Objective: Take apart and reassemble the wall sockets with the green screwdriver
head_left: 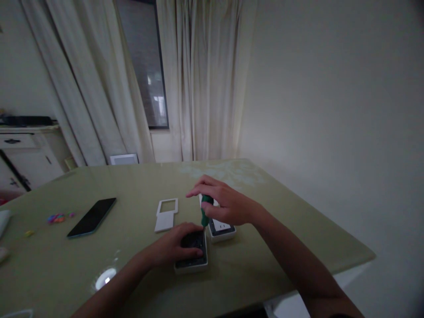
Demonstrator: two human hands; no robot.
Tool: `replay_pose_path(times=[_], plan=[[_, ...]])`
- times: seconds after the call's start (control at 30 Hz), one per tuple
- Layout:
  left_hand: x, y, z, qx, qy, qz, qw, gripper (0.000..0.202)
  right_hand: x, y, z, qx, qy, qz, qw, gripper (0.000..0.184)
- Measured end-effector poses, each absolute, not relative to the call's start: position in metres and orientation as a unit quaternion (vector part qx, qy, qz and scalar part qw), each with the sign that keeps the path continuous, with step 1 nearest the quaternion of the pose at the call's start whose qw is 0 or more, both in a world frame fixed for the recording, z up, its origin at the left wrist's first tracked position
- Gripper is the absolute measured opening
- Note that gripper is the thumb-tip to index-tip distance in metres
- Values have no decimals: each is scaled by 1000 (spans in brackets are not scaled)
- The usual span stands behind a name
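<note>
Forearms [291, 260]: bare, reaching in from the lower edge.
Near box [191, 268]: white-rimmed, dark inside, lying on the surface [265, 251] beneath the left hand [180, 242].
Screwdriver [206, 212]: green-handled, nearly upright, tip at Near box's far right corner.
Left grip: palm down, thumb and fingers apart, grasping Near box.
Right hand [227, 203]: grip clasping Screwdriver's handle, index finger extended leftward.

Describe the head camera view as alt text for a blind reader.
A right hand holds a green-handled screwdriver pointing down at a dark-topped white box, while the left hand rests on that box. A second box, a white frame and plate, and a dark flat device lie nearby on the table.
</note>
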State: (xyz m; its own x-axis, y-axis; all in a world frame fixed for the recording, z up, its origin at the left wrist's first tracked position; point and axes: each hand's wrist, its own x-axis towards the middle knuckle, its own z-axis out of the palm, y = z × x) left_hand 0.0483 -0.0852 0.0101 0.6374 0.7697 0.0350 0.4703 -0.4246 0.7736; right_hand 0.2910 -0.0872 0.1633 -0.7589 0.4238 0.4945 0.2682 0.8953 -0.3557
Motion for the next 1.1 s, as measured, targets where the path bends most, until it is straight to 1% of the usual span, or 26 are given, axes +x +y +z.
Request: replay_pose_path(times=[0.07, 0.13, 0.2, 0.3, 0.4, 0.6, 0.67, 0.73, 0.8, 0.87, 0.93, 1.03, 1.1], plan=[[47, -85, 10, 824, 379, 198, 373, 63, 291, -87, 163, -163, -932, 145, 289, 42], [46, -87, 13, 828, 372, 219, 358, 62, 290, -87, 161, -167, -929, 146, 297, 37], [48, -89, 19, 824, 353, 259, 360, 55, 288, -87, 159, -178, -923, 134, 314, 30], [54, -93, 29, 804, 307, 304, 409, 35, 282, -87, 155, -183, -914, 111, 345, 28], [63, -92, 33, 780, 276, 329, 454, 29, 279, -85, 153, -172, -911, 113, 357, 28], [75, -77, 22, 727, 333, 399, 449, 14, 279, -83, 149, -193, -910, 119, 347, 40], [76, -76, 23, 719, 330, 408, 456, 17, 278, -82, 147, -208, -905, 114, 353, 37], [76, -78, 26, 728, 290, 387, 486, 21, 277, -81, 146, -223, -899, 111, 360, 34], [75, -80, 30, 737, 254, 362, 511, 21, 277, -81, 146, -229, -896, 113, 363, 34], [75, -81, 31, 743, 263, 361, 498, 16, 277, -81, 146, -224, -898, 118, 359, 36], [76, -80, 30, 736, 301, 389, 466, 12, 277, -82, 147, -220, -901, 118, 355, 40], [74, -79, 29, 720, 317, 403, 467, 24, 277, -83, 148, -224, -901, 118, 351, 41], [69, -80, 32, 732, 286, 369, 496, 25, 277, -84, 148, -227, -900, 120, 351, 40]])
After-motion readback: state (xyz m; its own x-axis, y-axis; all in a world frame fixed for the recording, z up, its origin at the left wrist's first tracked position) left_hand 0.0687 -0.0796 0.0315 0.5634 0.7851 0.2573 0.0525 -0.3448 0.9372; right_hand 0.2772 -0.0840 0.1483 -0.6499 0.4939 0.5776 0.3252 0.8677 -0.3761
